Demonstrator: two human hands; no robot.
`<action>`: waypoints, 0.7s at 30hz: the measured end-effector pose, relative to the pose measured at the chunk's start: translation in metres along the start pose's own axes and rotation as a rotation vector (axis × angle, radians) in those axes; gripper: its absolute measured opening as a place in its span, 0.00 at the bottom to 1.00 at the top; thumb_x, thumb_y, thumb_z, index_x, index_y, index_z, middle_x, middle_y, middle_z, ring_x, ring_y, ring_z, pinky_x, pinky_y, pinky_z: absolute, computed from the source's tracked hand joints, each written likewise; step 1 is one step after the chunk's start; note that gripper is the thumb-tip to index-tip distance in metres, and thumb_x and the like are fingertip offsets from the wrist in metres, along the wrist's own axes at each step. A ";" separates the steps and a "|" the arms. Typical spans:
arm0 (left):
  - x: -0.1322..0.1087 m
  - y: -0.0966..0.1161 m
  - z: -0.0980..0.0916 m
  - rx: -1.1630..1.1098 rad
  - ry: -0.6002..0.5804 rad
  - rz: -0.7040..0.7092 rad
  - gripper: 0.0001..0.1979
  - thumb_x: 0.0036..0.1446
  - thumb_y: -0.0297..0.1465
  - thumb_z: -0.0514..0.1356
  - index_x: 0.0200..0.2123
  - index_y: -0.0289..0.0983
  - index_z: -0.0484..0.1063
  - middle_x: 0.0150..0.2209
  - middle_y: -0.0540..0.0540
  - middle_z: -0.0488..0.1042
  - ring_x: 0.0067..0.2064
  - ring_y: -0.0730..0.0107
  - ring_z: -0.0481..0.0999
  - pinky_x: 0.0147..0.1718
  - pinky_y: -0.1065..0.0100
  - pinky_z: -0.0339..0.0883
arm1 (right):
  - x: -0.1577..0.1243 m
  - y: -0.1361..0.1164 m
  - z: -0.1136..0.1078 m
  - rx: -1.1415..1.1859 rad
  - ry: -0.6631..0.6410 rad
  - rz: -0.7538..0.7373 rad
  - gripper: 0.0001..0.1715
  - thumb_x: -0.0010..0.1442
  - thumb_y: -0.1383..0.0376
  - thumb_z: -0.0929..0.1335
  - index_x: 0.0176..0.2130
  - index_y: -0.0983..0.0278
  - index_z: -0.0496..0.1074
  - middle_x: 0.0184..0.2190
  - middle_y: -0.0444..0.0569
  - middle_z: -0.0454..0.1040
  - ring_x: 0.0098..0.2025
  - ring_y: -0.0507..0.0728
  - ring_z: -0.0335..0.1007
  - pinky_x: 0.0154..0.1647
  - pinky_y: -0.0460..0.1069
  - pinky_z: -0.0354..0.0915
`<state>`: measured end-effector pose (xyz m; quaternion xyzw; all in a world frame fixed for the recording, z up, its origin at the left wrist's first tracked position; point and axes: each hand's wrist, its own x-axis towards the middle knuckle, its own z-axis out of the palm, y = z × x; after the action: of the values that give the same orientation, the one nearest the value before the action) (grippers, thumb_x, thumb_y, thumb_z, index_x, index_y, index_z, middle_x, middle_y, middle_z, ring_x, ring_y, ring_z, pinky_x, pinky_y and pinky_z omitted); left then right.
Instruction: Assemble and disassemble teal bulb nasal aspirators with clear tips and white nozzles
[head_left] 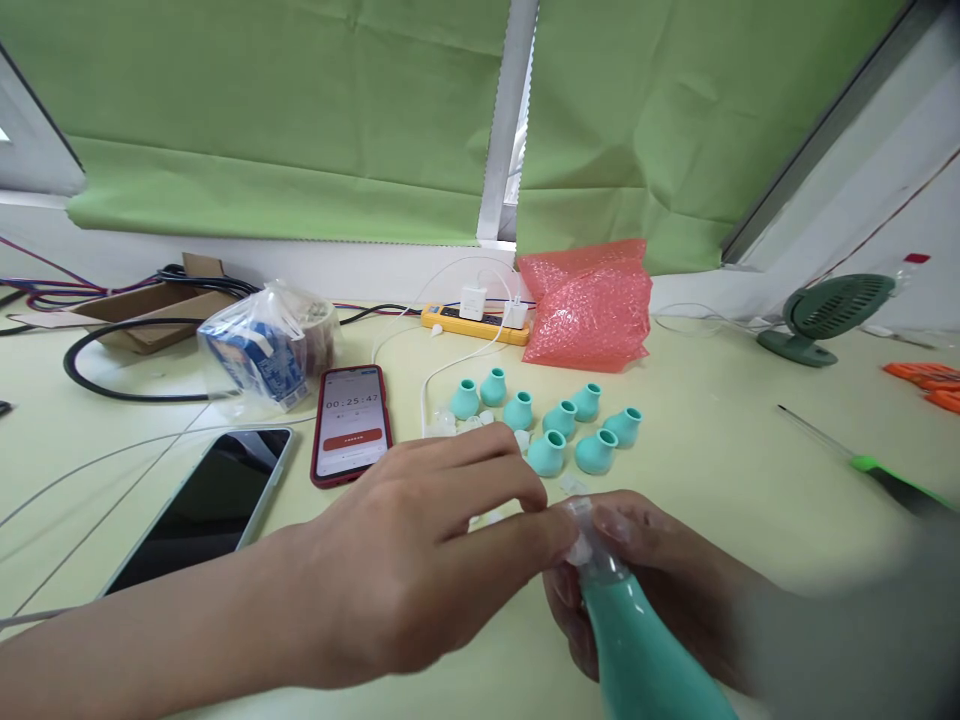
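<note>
A teal, bottle-shaped device (645, 650) with a clear neck (602, 562) rises from the bottom edge, tilted to the left. My right hand (660, 560) is wrapped round its upper part from behind, thumb at the neck. From the left, the thumb and fingers of my left hand (442, 550) pinch a small clear tip piece (579, 545) at the top of the neck. How the tip sits on the neck is partly hidden by my fingers. Just beyond my hands stand several teal bulb-shaped caps (547, 455), with small translucent pieces (444, 422) among them.
To the left lie a dark-screened phone (206, 500) and a red-cased phone (351, 425) showing a timer. Behind are a bagged blue package (266, 350), a yellow power strip (457, 322) and a red bubble-wrap bag (589, 310). At right are a screwdriver (870, 465) and a green fan (832, 305).
</note>
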<state>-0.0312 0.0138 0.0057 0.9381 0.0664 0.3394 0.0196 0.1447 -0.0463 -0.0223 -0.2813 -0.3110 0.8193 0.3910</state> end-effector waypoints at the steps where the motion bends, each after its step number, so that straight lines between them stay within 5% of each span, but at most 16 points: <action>1: 0.000 0.000 -0.001 0.015 0.000 0.005 0.06 0.52 0.22 0.52 0.32 0.35 0.67 0.26 0.48 0.69 0.28 0.74 0.65 0.27 0.71 0.62 | 0.000 0.000 0.000 -0.008 -0.002 -0.005 0.13 0.54 0.60 0.63 0.30 0.68 0.69 0.24 0.46 0.65 0.26 0.48 0.63 0.29 0.43 0.59; 9: 0.002 0.000 -0.002 0.094 -0.051 -0.005 0.11 0.54 0.22 0.48 0.27 0.36 0.68 0.23 0.49 0.67 0.27 0.75 0.63 0.23 0.73 0.60 | 0.002 -0.002 0.003 -0.061 0.071 0.042 0.15 0.49 0.56 0.65 0.26 0.67 0.69 0.21 0.45 0.64 0.24 0.47 0.61 0.28 0.43 0.59; 15: -0.001 0.003 0.002 0.106 0.035 0.005 0.12 0.54 0.25 0.47 0.24 0.36 0.67 0.21 0.50 0.66 0.24 0.75 0.64 0.23 0.71 0.61 | 0.003 -0.005 0.006 -0.064 0.115 0.061 0.16 0.50 0.56 0.64 0.24 0.66 0.68 0.20 0.43 0.63 0.22 0.47 0.60 0.27 0.43 0.60; 21: -0.006 -0.001 0.000 0.242 0.054 0.381 0.15 0.56 0.25 0.44 0.27 0.38 0.70 0.27 0.49 0.71 0.28 0.70 0.67 0.20 0.70 0.60 | 0.002 -0.006 0.009 -0.086 0.111 0.109 0.18 0.48 0.53 0.65 0.21 0.66 0.67 0.17 0.42 0.63 0.20 0.46 0.59 0.24 0.42 0.58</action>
<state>-0.0358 0.0138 0.0024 0.9198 -0.0713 0.3515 -0.1594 0.1404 -0.0442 -0.0122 -0.3595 -0.3079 0.8084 0.3500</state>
